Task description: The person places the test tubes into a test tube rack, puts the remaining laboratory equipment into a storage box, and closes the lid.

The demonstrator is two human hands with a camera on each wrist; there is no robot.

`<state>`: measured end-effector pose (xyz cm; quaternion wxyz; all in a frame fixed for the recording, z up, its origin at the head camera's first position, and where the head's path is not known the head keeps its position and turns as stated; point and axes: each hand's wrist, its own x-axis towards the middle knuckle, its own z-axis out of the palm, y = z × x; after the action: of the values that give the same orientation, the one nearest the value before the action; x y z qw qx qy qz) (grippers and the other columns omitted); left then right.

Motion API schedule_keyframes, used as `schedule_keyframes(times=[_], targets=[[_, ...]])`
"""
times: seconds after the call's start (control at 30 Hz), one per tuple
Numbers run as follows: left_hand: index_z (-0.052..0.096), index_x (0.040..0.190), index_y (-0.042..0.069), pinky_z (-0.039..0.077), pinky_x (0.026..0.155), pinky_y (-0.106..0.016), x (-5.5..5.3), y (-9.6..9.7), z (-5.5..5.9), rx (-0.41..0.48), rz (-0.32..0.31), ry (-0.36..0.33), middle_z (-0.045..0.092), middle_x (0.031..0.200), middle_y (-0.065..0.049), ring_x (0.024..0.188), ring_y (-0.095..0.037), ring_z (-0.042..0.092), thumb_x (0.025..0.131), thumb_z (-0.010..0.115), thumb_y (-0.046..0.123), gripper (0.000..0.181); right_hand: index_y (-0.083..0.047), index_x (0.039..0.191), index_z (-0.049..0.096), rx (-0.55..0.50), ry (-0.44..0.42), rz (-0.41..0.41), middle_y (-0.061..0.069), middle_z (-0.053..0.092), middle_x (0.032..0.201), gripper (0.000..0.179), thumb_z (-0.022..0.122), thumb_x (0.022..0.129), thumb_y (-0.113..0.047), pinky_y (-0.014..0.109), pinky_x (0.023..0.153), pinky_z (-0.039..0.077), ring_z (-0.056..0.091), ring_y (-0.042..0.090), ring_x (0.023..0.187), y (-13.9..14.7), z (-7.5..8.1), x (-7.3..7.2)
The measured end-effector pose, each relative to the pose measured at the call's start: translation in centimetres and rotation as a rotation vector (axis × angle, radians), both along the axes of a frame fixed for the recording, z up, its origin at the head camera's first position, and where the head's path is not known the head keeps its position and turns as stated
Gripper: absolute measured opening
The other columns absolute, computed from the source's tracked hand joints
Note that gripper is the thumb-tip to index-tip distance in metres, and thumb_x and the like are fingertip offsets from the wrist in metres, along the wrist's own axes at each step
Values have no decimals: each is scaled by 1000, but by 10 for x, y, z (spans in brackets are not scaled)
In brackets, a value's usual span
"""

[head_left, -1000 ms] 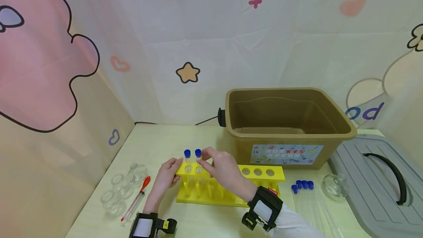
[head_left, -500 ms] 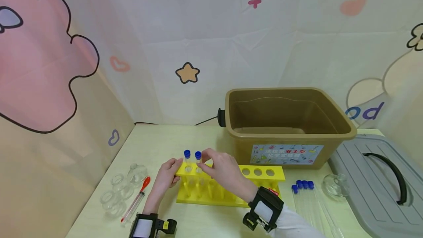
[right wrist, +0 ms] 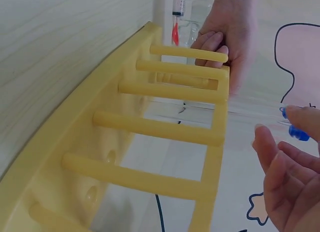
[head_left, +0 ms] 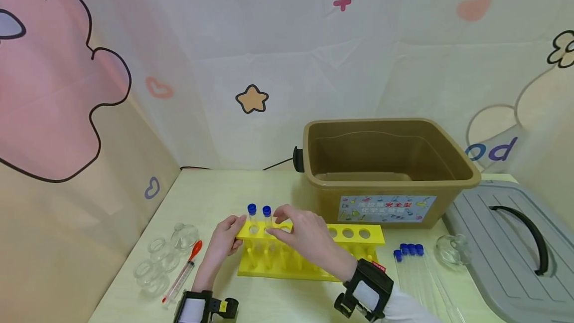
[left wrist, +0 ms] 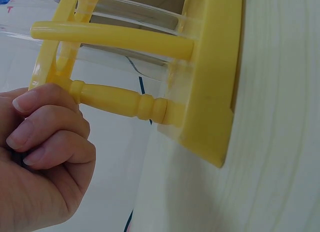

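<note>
A yellow test tube rack stands upright on the table, with two blue-capped test tubes in its leftmost holes: an outer test tube and an inner test tube. My left hand grips the rack's left end, fingers curled at the top bar and end post. Just right of the inner tube, my right hand hovers over the rack with thumb and forefinger spread. In the right wrist view a gap shows between those fingertips, and the blue caps appear beyond them.
Several capped test tubes lie at right, beside a small glass vessel and a grey lid. Behind the rack stands a brown bin. Glass bottles, a red-bulbed dropper and a syringe lie at left.
The inner tube has sunk slightly into the rack. My right fingers, earlier against it, have parted and drawn off a little to the right. My left hand keeps its grip.
</note>
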<state>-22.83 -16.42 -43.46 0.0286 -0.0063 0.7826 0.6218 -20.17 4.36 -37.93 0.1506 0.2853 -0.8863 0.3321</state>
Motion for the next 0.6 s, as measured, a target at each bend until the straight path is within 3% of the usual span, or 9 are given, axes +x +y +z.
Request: schedule_keyframes(times=[0.33, 0.6], targets=[[50, 88, -1, 24, 38, -19, -2, 0, 0, -8, 1, -2, 37, 55, -3, 42, -12, 32, 96, 45, 30, 32, -12, 98, 62, -13, 27, -77, -3, 65, 90, 23, 71, 79, -24, 21, 46, 37, 42, 3, 50, 21, 14, 9], [50, 89, 0, 25, 38, -19, -3, 0, -2, -26, 9, -21, 38, 54, -3, 42, -12, 32, 97, 44, 27, 29, -11, 97, 62, -89, 37, -76, -3, 65, 85, 20, 71, 79, -14, 21, 41, 34, 42, 1, 46, 46, 22, 17]])
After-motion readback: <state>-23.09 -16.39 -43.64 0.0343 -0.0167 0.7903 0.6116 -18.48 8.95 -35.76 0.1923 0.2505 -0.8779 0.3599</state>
